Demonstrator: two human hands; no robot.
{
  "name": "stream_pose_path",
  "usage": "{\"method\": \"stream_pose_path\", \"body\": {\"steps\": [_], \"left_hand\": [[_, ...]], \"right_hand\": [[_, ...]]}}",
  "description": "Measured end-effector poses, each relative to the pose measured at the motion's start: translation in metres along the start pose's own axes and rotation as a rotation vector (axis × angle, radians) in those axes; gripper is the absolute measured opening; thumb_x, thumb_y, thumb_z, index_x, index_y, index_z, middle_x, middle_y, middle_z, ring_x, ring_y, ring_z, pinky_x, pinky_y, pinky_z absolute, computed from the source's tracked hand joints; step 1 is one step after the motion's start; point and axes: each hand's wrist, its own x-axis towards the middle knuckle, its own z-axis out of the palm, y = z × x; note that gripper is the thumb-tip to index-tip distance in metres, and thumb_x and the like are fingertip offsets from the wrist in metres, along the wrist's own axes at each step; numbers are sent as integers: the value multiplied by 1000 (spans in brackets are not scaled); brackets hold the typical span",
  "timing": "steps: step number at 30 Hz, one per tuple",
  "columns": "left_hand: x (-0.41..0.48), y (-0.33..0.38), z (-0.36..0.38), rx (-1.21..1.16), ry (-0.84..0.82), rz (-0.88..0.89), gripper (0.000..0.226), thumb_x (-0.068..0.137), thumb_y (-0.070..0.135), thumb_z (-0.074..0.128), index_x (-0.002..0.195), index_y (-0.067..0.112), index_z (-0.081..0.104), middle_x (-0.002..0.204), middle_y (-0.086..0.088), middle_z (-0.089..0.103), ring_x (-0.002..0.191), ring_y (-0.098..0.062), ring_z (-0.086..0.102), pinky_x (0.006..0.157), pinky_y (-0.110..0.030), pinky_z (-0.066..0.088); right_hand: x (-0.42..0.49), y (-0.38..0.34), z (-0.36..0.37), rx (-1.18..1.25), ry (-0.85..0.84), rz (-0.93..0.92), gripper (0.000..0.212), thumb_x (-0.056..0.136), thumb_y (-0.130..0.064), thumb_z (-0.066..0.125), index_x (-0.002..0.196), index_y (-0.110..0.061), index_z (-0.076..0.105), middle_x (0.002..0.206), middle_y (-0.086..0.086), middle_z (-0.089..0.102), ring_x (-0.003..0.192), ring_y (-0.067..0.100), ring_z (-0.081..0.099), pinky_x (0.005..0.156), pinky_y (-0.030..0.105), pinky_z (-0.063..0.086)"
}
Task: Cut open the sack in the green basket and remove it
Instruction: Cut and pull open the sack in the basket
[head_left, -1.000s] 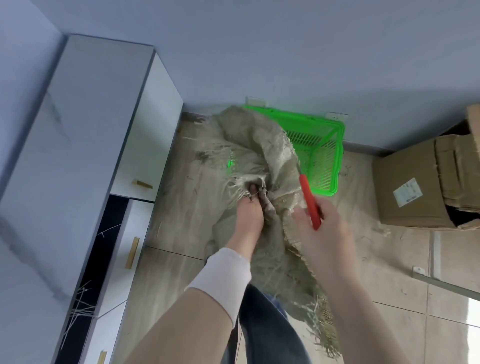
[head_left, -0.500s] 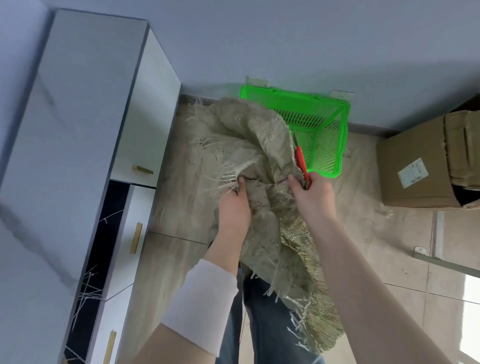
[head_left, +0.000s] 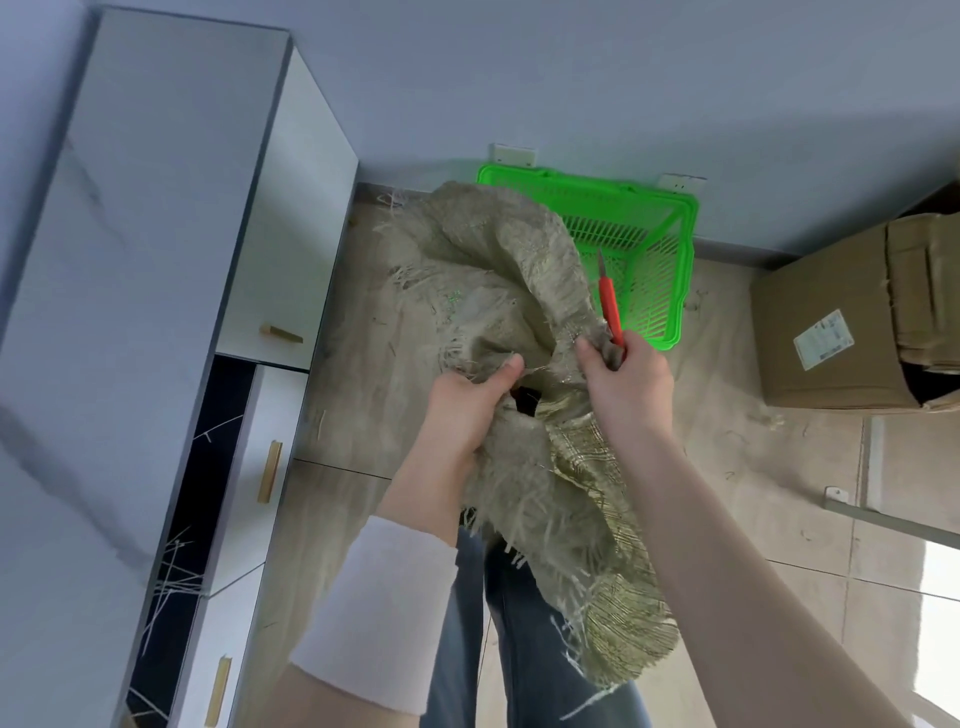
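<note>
A frayed grey-green woven sack hangs between my hands, above the floor and left of the green plastic basket. The basket stands on the floor against the wall, its visible inside bare. My left hand grips a bunched fold of the sack. My right hand pinches another fold and also holds a red utility knife, blade pointing up toward the basket. The sack's torn lower end drapes down over my legs.
A white cabinet with gold handles runs along the left, with loose fibres on its dark open shelf. A cardboard box sits at the right by the wall. Sack fibres litter the tiled floor.
Both hands moved together onto the sack. The right hand, earlier apart with the knife, now grips the cloth too. The sack has lifted and bunched, exposing more of the basket.
</note>
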Motion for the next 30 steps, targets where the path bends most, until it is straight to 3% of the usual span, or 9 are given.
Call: {"method": "stream_pose_path", "body": {"steps": [3,5,6,8,11,14,22,27,30], "left_hand": [[1,4,5,4,6,-2,37,84,30,67,110,5,65,100,-10,71,92,-22,68,86,-36,56],[0,5,10,1,-3,-23,41,86,36,63,114,7,62,106,-10,69,97,-24,66,92,-41,52],[1,3,11,-8,3,-31,39,87,38,61,112,8,62,103,-9,69,95,-23,65,92,-39,51],[1,1,13,46,58,-43,29,88,42,56,93,13,60,85,-4,63,79,-19,60,83,-32,47],[0,-3,12,74,138,-38,40,88,43,55,100,4,58,83,-7,61,81,-25,60,79,-37,50],[-2,-5,12,26,163,-14,49,89,37,56,108,-7,58,82,-10,60,83,-25,60,64,-30,47],[-7,-5,9,127,206,70,43,87,41,57,103,0,60,92,-14,67,92,-30,64,90,-46,51],[-13,-2,4,145,223,174,34,91,33,55,107,4,58,90,-3,61,91,-22,59,78,-26,42],[-13,-3,0,181,248,254,23,91,30,55,101,9,55,87,3,58,90,-17,55,72,-18,35]], "right_hand": [[-6,0,-1,-13,6,34,23,89,-35,55,72,-23,45,72,-3,50,80,27,50,54,28,32],[-16,-4,-6,-40,72,66,30,92,-41,45,109,-17,51,107,6,54,101,30,53,74,32,39],[-25,-6,-10,-42,115,52,40,95,-41,38,128,-18,43,123,7,48,106,28,52,82,36,39],[-47,-10,-15,-2,148,-105,45,98,-34,29,143,-29,26,126,2,47,100,21,53,80,38,42],[-75,-4,-13,-43,-88,-227,44,98,-24,29,139,-39,28,91,-5,61,72,16,56,64,35,44],[-79,13,-5,-246,-290,-125,39,97,-22,31,133,-37,33,89,4,67,75,27,61,70,40,51],[-69,20,4,-233,-345,-106,35,96,-23,33,126,-39,40,93,7,68,80,31,61,73,39,50],[-61,22,6,-88,-371,-121,34,96,-20,37,119,-42,48,72,-6,64,51,3,47,59,25,39],[-60,20,2,-28,-408,-137,35,96,-18,38,113,-46,48,66,-8,62,44,-2,47,47,13,33]]}}
